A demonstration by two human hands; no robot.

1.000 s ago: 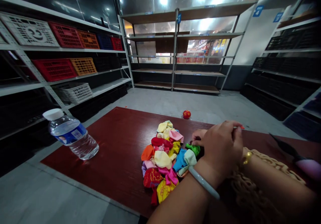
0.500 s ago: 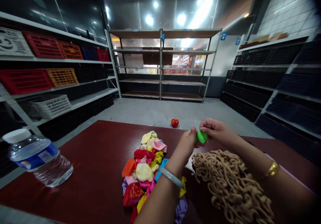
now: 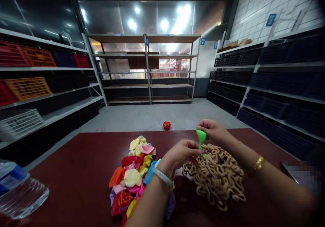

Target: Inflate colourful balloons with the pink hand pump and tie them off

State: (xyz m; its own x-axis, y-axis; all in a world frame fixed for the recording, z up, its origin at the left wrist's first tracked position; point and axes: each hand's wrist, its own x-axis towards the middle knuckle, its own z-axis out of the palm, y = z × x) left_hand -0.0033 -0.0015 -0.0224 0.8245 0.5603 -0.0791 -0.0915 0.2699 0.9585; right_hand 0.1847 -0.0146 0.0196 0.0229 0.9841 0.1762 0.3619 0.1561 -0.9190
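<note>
Head view: a green balloon (image 3: 201, 136) stretched upright between my two hands.
My left hand (image 3: 186, 151) pinches its narrow lower end, and my right hand (image 3: 209, 128) grips its wide upper part; the hands are near each other but not touching. I hold the balloon above the far side of a pile of tan, coiled strands (image 3: 218, 178) on the dark red table (image 3: 76, 176). Beside my left forearm lies a heap of colourful limp balloons (image 3: 132, 177), with a clear bottle (image 3: 24, 194) well apart at the left. A red ball (image 3: 167, 125) shows by the table's far edge.
</note>
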